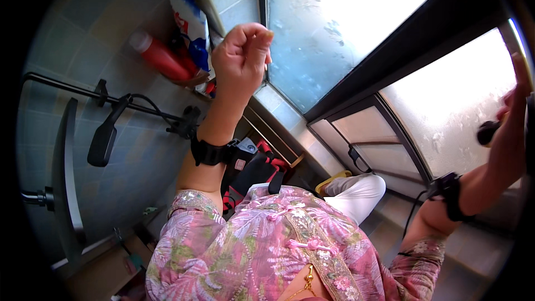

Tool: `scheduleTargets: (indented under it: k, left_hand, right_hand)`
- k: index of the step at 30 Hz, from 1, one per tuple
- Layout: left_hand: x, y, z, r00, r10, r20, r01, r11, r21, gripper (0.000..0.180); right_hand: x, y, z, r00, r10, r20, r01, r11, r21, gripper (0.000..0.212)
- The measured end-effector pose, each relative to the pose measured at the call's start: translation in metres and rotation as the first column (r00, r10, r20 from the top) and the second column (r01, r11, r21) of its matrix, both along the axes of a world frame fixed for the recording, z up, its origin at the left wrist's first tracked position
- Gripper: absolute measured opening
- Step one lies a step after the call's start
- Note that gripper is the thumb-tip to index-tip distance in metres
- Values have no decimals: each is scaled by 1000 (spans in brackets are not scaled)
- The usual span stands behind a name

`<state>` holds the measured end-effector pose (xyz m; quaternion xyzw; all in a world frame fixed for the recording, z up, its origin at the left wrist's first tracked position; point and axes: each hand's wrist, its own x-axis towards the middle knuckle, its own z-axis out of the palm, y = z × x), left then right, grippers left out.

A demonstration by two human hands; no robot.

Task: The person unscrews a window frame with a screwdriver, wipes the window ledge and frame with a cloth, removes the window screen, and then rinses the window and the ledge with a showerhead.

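My left hand (241, 53) is raised in front of the frosted window pane (323, 39), fingers curled in and thumb pressed against them. Whatever it may hold is hidden inside the fist. Over at the far right, my right hand (518, 92) reaches up beside the frosted door panel (451, 100). The dark rim of the picture cuts it off, and at least one finger points upward. Against its inner side is a small red and black thing (489, 132), whose kind I cannot make out. Black straps (210, 151) with small devices circle both forearms.
Left of my left arm, a red bottle (164, 58) and a blue and white bag (189, 19) stand by the tiled wall. A black shower rail (67, 88) carries a handset (103, 142); a large shower head (67, 178) juts out. Below are red and black items (253, 175) and a yellow slipper (332, 178).
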<state>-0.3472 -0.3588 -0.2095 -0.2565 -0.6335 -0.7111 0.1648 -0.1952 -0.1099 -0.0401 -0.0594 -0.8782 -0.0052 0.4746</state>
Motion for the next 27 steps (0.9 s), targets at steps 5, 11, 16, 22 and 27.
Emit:
scheduleTargets:
  k: [5, 11, 16, 22, 27]
  left_hand:
    - [17, -26, -31, 990, 110, 82, -101, 989, -112, 11]
    - [31, -45, -77, 979, 196, 61, -157, 907, -391, 17]
    - [61, -100, -181, 877, 352, 327, -109, 808, -579, 14]
    - [136, -191, -308, 614, 641, 461, -27, 600, -799, 15]
    - [185, -216, -328, 582, 715, 388, 20, 464, -886, 15]
  right_hand:
    - [-48, -34, -122, 677, 711, 188, -362, 544, -757, 14]
    - [-73, -38, -253, 503, 705, 501, -74, 612, -787, 13]
    - [-67, -28, -336, 384, 665, 641, 32, 684, -729, 16]
    - [-50, -13, -421, 260, 598, 758, 118, 760, -640, 16]
    - [-42, -17, -477, 207, 513, 833, 92, 838, -538, 18]
